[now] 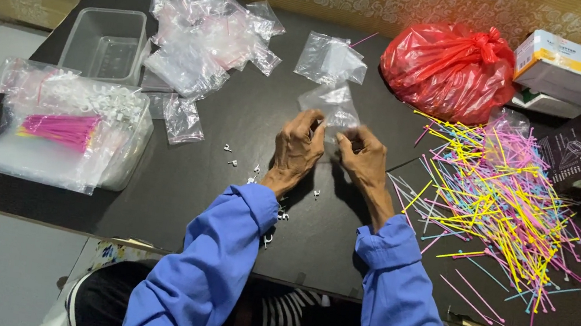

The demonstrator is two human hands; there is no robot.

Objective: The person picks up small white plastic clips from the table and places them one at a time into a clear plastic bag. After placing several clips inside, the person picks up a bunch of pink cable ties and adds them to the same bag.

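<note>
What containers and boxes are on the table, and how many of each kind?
Red bag: 1
Clear tub: 1
Boxes at the right: 4
Total: 6
Both hands, left hand and right hand, hold one small clear bag, apart from the loose pile of such bags, too overlapped to count.

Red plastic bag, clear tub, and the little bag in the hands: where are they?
red plastic bag (446, 71), head view, middle of its bulging side.
clear tub (106, 43), head view, its inner floor.
small clear bag (335, 108), head view, its middle.
</note>
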